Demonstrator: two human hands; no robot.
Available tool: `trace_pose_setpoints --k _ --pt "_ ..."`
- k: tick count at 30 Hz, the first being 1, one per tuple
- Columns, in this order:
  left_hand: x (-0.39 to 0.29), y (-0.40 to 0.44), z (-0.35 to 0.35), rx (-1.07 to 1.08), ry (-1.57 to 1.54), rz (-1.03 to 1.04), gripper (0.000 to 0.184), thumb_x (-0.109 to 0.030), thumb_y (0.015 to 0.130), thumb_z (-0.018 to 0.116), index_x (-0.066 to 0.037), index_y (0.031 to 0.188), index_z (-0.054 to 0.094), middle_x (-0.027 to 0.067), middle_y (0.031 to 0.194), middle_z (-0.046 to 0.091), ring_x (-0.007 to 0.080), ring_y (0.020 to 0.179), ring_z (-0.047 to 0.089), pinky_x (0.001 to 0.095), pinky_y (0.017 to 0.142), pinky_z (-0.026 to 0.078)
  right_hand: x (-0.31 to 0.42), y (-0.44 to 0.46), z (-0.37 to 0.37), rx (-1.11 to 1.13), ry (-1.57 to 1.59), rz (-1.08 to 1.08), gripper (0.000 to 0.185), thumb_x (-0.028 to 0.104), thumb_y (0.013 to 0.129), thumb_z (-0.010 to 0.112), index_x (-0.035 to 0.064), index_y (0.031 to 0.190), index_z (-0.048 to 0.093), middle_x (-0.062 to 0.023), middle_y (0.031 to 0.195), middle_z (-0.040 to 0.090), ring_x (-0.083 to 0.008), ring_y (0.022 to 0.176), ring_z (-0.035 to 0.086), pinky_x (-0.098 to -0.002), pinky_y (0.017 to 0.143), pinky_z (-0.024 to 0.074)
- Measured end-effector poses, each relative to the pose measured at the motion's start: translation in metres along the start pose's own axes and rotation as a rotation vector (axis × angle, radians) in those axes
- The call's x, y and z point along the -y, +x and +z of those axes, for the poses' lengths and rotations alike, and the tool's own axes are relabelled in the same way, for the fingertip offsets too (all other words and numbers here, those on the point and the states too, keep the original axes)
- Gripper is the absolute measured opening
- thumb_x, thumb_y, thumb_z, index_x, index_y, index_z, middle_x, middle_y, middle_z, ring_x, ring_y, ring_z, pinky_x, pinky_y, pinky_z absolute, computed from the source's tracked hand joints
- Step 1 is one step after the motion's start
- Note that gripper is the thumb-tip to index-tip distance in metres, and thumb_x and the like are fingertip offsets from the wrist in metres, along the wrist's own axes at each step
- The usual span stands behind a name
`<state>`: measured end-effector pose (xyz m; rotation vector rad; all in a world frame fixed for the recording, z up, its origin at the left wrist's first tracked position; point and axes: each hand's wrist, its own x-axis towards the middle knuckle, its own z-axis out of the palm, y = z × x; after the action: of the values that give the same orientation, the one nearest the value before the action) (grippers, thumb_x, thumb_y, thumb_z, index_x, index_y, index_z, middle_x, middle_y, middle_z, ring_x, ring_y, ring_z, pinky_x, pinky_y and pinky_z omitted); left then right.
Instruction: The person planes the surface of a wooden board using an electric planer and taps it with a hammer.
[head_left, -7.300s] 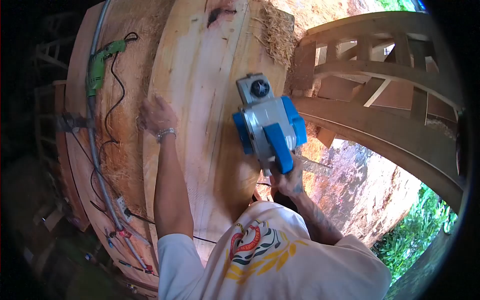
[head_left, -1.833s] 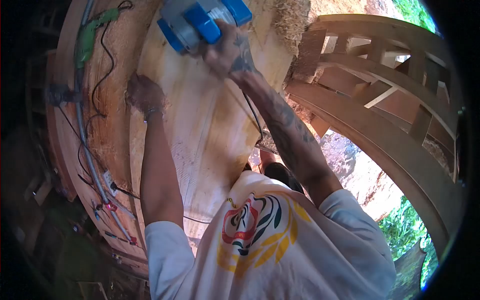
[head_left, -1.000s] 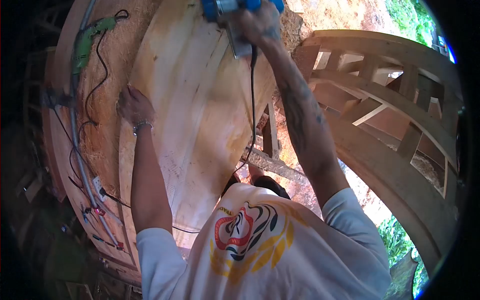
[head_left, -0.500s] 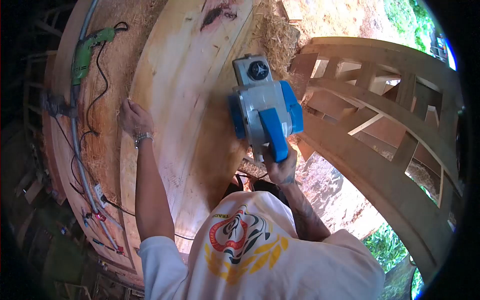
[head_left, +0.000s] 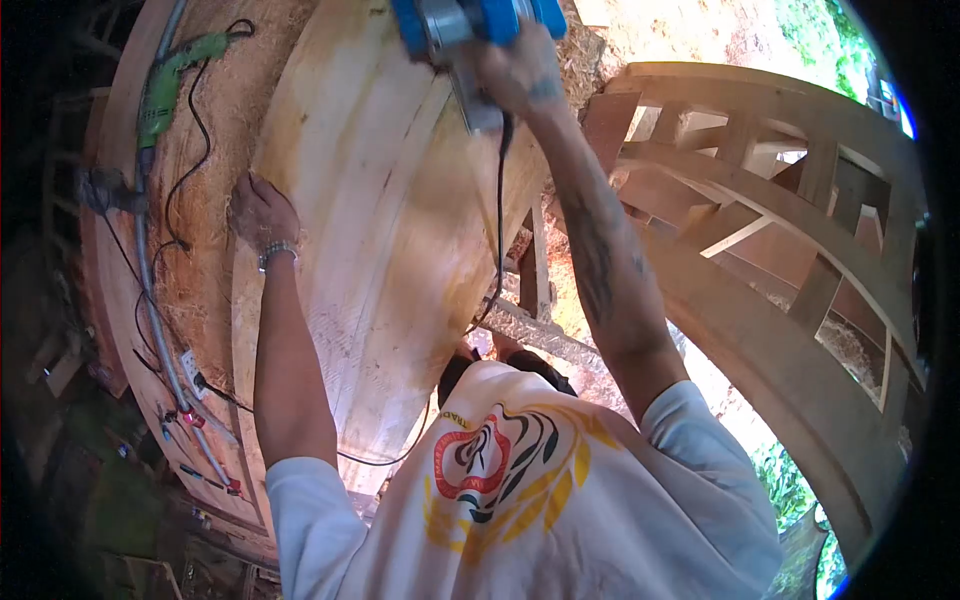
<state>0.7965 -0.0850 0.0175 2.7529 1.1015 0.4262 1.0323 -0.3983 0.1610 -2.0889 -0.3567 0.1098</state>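
Note:
A blue and grey power planer (head_left: 450,28) is at the top of the view, on the wide pale board (head_left: 350,200); its far end is cut off by the frame. My right hand (head_left: 512,75) is wrapped round its handle, a little blurred, and a black cord (head_left: 500,210) hangs from the tool's rear. My left hand (head_left: 263,212) rests at the board's left edge with its fingers drawn together; whether they grip the edge or just lie on it is hard to see.
A green corded drill (head_left: 168,90) lies at the left beside a long grey pipe (head_left: 152,255). A power socket (head_left: 190,366) with a plug is below. Curved wooden frames (head_left: 760,300) stand at the right. Shavings lie beside the board.
Over the last half second my right hand has pushed the planer away from my body, towards the top of the view. My left hand has stayed near the board's left edge.

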Motion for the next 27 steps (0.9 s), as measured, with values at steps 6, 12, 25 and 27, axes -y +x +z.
trace_pose_setpoints --k 6,12,25,27 --pt "-0.012 0.001 -0.009 -0.009 0.022 0.002 0.044 -0.032 0.105 0.042 -0.001 0.128 0.064 0.0236 0.120 0.068 0.0433 0.111 0.062 0.0553 0.101 0.043 -0.012 -0.195 -0.043 0.095 0.036 0.325 0.032 0.008 0.089 0.066 -0.0023 0.120 0.065 -0.0219 0.084 0.071 -0.0349 0.078 0.072 -0.0456 0.074 0.0544" --pt "-0.006 0.002 -0.003 -0.032 -0.034 0.038 0.043 -0.032 0.105 0.044 0.000 0.124 0.065 0.0230 0.114 0.069 0.0434 0.105 0.063 0.0552 0.094 0.047 0.000 -0.273 -0.055 0.044 0.138 0.444 0.033 0.004 0.088 0.066 -0.0014 0.120 0.065 -0.0141 0.073 0.068 -0.0181 0.069 0.069 -0.0356 0.066 0.0555" --pt "-0.003 0.002 -0.002 0.011 0.014 -0.004 0.049 -0.037 0.107 0.038 -0.001 0.129 0.064 0.0222 0.128 0.066 0.0424 0.118 0.061 0.0552 0.102 0.044 -0.016 0.041 0.012 -0.089 -0.177 0.067 0.026 0.020 0.079 0.061 -0.0016 0.090 0.071 -0.0287 0.088 0.071 -0.0445 0.087 0.072 -0.0527 0.075 0.0551" --pt "0.001 -0.001 -0.003 0.031 0.022 -0.019 0.049 -0.037 0.107 0.038 -0.002 0.130 0.063 0.0218 0.129 0.066 0.0421 0.119 0.060 0.0547 0.103 0.043 -0.010 0.021 0.000 -0.067 0.041 -0.175 0.028 0.023 0.079 0.059 -0.0009 0.089 0.070 -0.0287 0.086 0.070 -0.0459 0.086 0.070 -0.0517 0.075 0.0539"
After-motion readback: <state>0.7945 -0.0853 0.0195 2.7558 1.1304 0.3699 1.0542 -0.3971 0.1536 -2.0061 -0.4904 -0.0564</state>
